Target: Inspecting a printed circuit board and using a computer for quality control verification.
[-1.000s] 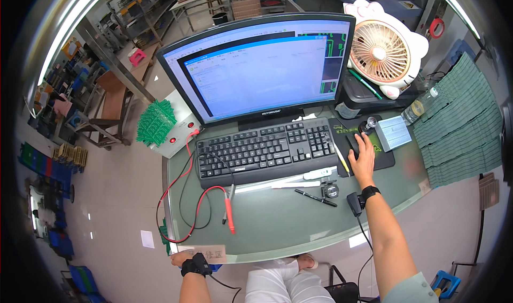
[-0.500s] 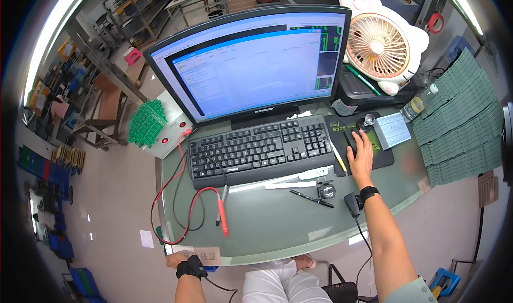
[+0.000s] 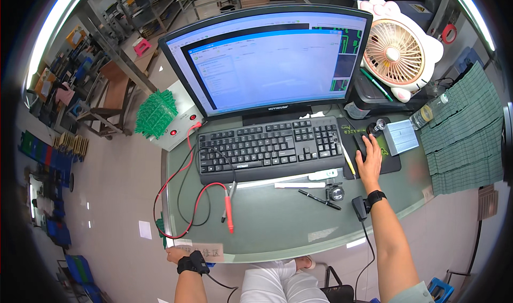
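Note:
My right hand (image 3: 370, 163) rests over a black computer mouse (image 3: 361, 148) on the black mouse pad (image 3: 393, 163), its fingers curved round it. At the desk's front left corner, my left hand (image 3: 175, 255) has its fingers curled and partly hidden. A small green piece (image 3: 161, 228) shows just beyond those fingers at the desk edge; whether they grip it, I cannot make out. The black keyboard (image 3: 270, 147) lies before a lit monitor (image 3: 272, 68), which displays a mostly blank window over a green-on-black layout.
Red and black test leads (image 3: 230, 215) curl over the desk's left side from a white box (image 3: 184, 124) topped with green circuit boards (image 3: 156, 113). Pens (image 3: 319, 199) and a small round magnifier (image 3: 336, 193) lie below the keyboard. A pink-white fan (image 3: 393, 53), bottle (image 3: 427, 112) and stacked boards (image 3: 459, 137) stand right.
The view has shifted, so the desk and monitor sit slightly further right in the picture. My right hand stays on the mouse, and my left hand stays at the desk corner.

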`<state>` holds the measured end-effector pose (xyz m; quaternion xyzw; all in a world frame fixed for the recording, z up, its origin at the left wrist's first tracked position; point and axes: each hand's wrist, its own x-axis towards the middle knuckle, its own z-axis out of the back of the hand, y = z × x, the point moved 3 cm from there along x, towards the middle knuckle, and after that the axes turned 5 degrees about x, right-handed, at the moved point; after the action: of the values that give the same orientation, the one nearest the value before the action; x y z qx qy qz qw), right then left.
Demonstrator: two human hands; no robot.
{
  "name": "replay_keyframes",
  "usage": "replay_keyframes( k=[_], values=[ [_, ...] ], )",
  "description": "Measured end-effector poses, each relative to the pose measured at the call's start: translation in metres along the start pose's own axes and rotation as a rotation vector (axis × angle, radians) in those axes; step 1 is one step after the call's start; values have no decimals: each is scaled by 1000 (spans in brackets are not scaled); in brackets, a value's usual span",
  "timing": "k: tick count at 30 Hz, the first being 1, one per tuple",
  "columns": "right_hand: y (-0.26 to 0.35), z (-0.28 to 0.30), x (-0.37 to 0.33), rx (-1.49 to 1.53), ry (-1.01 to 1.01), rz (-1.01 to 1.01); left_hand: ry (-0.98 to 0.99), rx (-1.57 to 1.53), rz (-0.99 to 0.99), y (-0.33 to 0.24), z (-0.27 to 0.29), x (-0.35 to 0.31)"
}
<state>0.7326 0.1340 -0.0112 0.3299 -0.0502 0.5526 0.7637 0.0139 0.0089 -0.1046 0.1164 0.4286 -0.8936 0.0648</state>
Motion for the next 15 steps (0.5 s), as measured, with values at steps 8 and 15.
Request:
replay_keyframes(
  k=[8, 15],
  values=[
    [3, 2, 2, -2, 8, 8, 81, 5, 36, 10, -1, 14],
    [1, 1, 2, 21, 23, 25, -2, -4, 16, -14, 4, -25]
  ],
)
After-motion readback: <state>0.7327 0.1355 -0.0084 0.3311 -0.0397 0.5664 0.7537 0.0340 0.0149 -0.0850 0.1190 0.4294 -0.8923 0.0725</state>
